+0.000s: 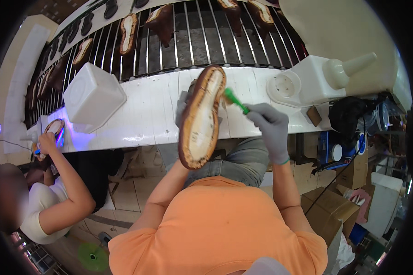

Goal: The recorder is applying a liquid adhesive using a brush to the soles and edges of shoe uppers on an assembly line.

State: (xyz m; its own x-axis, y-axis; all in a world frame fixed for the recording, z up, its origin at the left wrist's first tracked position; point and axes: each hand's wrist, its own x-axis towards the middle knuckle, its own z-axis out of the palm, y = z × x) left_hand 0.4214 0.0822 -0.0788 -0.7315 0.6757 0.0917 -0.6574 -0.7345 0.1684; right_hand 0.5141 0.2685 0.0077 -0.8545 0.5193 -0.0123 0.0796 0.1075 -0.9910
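Note:
In front of me a brown shoe upper point(201, 121) is held bottom up, its pale insole and tan rim facing me. My left hand point(182, 109), in a grey glove, grips it from behind; the shoe hides most of its fingers. My right hand point(271, 128), also gloved in grey, is closed round a green-handled brush point(236, 100). The brush head is at the shoe's right edge; whether it touches cannot be made out. Below both lies the white bench point(147, 114).
Beyond the bench runs a roller conveyor point(195, 36) carrying several brown shoe uppers point(129, 33) and dark soles point(110, 8). A white plastic container point(94, 97) stands left, a white nozzle bottle point(323, 80) and round cup point(284, 88) right. At left a co-worker point(69, 197) handles another shoe.

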